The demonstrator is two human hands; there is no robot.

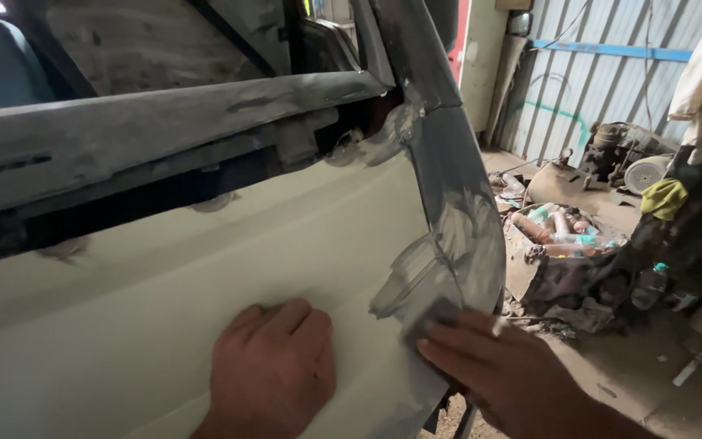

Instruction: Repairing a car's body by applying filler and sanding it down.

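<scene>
Head view looks down along a car door (164, 268), its cream panel filling the left and middle of the picture, with a dull grey sanded band along the window sill (148, 122) above it. The left hand (274, 370) rests low on the cream panel, its fingers curled under into a loose fist with the knuckles against the metal; it grips nothing that can be seen. Just to its right, near the door's rear edge, the right hand (497, 370) lies flat with its fingers stretched out and pressed onto a small grey sanding pad (431, 317), which sits against the panel where the cream paint meets a bare grey patch (457, 236). That grey patch runs up the door's rear edge. Further right, well apart from the door, a torn box of bottles and cans (566, 232) stands on the dusty workshop floor (611, 374), before a corrugated metal wall (595, 73).
</scene>
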